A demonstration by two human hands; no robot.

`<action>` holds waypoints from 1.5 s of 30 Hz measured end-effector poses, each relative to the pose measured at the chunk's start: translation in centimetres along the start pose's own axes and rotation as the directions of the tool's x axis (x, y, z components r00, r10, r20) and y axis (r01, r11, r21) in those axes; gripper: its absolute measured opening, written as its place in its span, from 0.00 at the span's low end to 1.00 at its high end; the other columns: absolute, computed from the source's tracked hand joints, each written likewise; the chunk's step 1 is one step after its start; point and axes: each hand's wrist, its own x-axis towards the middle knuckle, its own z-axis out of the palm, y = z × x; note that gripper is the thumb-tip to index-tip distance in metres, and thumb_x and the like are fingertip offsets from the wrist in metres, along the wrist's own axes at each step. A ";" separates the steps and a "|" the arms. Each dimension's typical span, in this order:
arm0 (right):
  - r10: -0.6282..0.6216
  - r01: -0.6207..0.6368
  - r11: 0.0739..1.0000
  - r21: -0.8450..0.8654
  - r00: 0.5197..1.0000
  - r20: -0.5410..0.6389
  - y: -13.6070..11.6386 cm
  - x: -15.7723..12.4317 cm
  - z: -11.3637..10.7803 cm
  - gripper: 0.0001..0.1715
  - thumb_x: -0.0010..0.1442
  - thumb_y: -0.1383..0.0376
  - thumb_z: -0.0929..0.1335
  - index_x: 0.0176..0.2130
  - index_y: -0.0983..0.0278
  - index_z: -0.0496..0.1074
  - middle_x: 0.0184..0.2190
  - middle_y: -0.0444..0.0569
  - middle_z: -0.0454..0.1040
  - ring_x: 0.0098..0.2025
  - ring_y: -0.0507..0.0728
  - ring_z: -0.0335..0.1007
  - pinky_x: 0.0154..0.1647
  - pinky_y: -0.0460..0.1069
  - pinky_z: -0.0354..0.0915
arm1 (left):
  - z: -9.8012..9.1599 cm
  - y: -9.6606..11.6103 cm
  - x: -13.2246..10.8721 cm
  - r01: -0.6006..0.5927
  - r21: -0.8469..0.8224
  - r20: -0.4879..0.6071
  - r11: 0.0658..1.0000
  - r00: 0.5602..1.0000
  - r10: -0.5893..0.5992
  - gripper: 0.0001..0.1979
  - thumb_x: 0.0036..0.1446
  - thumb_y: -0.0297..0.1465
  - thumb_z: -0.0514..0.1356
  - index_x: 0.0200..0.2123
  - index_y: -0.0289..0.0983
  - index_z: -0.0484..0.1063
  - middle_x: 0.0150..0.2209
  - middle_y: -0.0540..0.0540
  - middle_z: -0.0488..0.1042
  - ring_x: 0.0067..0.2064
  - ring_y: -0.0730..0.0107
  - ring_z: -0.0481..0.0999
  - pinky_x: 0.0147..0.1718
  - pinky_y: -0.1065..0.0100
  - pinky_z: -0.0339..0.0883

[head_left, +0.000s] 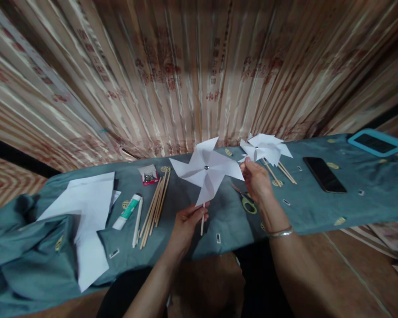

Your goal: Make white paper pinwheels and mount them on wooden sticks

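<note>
A white paper pinwheel (205,170) with a silver pin at its centre faces me above the cloth-covered table. Its wooden stick (202,226) is pinched between the thumb and fingers of my left hand (189,223). My right hand (256,179) is closed at the tip of the pinwheel's right blade, thumb and fingers together. Whether the fingertips actually grip the paper is hard to see. Behind my right hand lie more finished white pinwheels (267,148) on sticks. Green-handled scissors (248,205) rest below my right hand, partly hidden.
Left on the green cloth (119,258) are white papers (94,205), a glue stick (127,212), a white pen-like stick (137,223), several wooden sticks (155,207) and a red box of pins (149,175). Right are a phone (324,174) and a blue-framed object (377,142). A curtain (199,66) hangs behind.
</note>
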 end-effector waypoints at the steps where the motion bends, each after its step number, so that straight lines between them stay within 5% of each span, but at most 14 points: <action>1: 0.025 -0.024 1.000 -0.013 0.999 0.045 -0.2 0.1 0.0 0.26 0.43 0.43 0.76 0.21 0.62 0.71 0.18 0.44 0.74 0.20 0.50 0.66 0.21 0.46 0.61 | 0.1 -0.2 0.0 0.000 0.020 0.020 1.000 1.000 0.000 0.22 0.31 0.42 0.77 0.31 0.36 0.84 0.28 0.45 0.80 0.26 0.77 0.71 0.30 0.73 0.66; 8: 0.200 -0.182 0.979 -0.093 0.943 0.265 -1.0 -0.9 0.2 0.34 0.45 0.34 0.71 0.33 0.60 0.77 0.31 0.50 0.81 0.37 0.62 0.78 0.31 0.53 0.71 | 0.4 -0.8 0.4 -0.049 0.019 0.040 0.999 0.998 0.048 0.20 0.36 0.41 0.75 0.32 0.35 0.84 0.23 0.48 0.74 0.22 0.81 0.65 0.24 0.75 0.57; 13: 0.224 -0.203 0.973 -0.110 0.944 0.244 -0.9 -1.8 0.2 0.29 0.35 0.45 0.80 0.32 0.59 0.79 0.30 0.46 0.81 0.31 0.56 0.75 0.32 0.50 0.72 | 0.4 -0.8 0.9 -0.055 -0.055 0.017 0.997 0.998 0.056 0.19 0.35 0.40 0.76 0.32 0.34 0.83 0.26 0.48 0.74 0.24 0.81 0.63 0.23 0.75 0.56; 19: 0.204 -0.175 0.975 -0.134 0.948 0.246 -0.3 -2.1 0.1 0.23 0.36 0.51 0.81 0.30 0.61 0.81 0.26 0.45 0.80 0.28 0.52 0.73 0.35 0.48 0.70 | 0.3 -0.8 0.9 -0.044 -0.109 0.010 0.993 0.999 0.045 0.17 0.34 0.36 0.75 0.31 0.37 0.84 0.28 0.47 0.76 0.25 0.80 0.64 0.25 0.74 0.59; 28: 0.205 -0.157 0.975 -0.160 0.914 0.350 0.5 -3.1 1.2 0.21 0.39 0.50 0.80 0.27 0.62 0.80 0.23 0.44 0.79 0.24 0.51 0.69 0.28 0.46 0.64 | 0.3 -0.8 1.0 -0.042 -0.105 -0.019 0.994 0.999 0.041 0.20 0.35 0.34 0.76 0.36 0.35 0.83 0.26 0.49 0.76 0.25 0.81 0.67 0.26 0.76 0.61; 35: 0.277 -0.168 0.945 -0.280 0.866 0.416 0.2 -3.6 1.1 0.28 0.39 0.42 0.78 0.28 0.62 0.81 0.26 0.45 0.80 0.28 0.53 0.74 0.33 0.48 0.69 | 0.4 -0.5 1.0 -0.065 -0.138 -0.037 0.988 0.998 0.060 0.19 0.34 0.33 0.76 0.33 0.34 0.81 0.27 0.49 0.77 0.25 0.80 0.69 0.26 0.76 0.64; 39: 0.241 -0.156 0.948 -0.276 0.921 0.307 -0.3 -2.7 -0.1 0.31 0.41 0.38 0.75 0.25 0.64 0.79 0.23 0.48 0.79 0.25 0.52 0.72 0.26 0.46 0.65 | 0.3 -0.2 1.0 -0.047 -0.143 -0.042 0.989 0.998 0.041 0.19 0.33 0.34 0.77 0.32 0.34 0.81 0.27 0.49 0.77 0.25 0.80 0.70 0.27 0.77 0.64; 42: 0.019 0.002 0.972 -0.234 0.996 0.088 -0.4 -1.5 -0.9 0.26 0.45 0.43 0.75 0.23 0.63 0.77 0.22 0.47 0.78 0.21 0.49 0.65 0.22 0.45 0.59 | 0.2 -0.3 0.9 -0.033 -0.144 -0.029 0.989 0.999 0.029 0.20 0.32 0.34 0.77 0.32 0.35 0.82 0.27 0.49 0.77 0.26 0.80 0.70 0.27 0.77 0.64; 45: -0.182 0.159 0.958 -0.237 0.980 -0.078 -0.2 -0.3 -1.2 0.19 0.43 0.50 0.77 0.21 0.62 0.74 0.21 0.44 0.76 0.22 0.48 0.62 0.25 0.46 0.59 | 0.1 -0.5 0.9 -0.034 -0.129 -0.004 0.991 0.999 0.034 0.19 0.33 0.34 0.77 0.32 0.34 0.82 0.28 0.48 0.78 0.26 0.80 0.70 0.26 0.77 0.63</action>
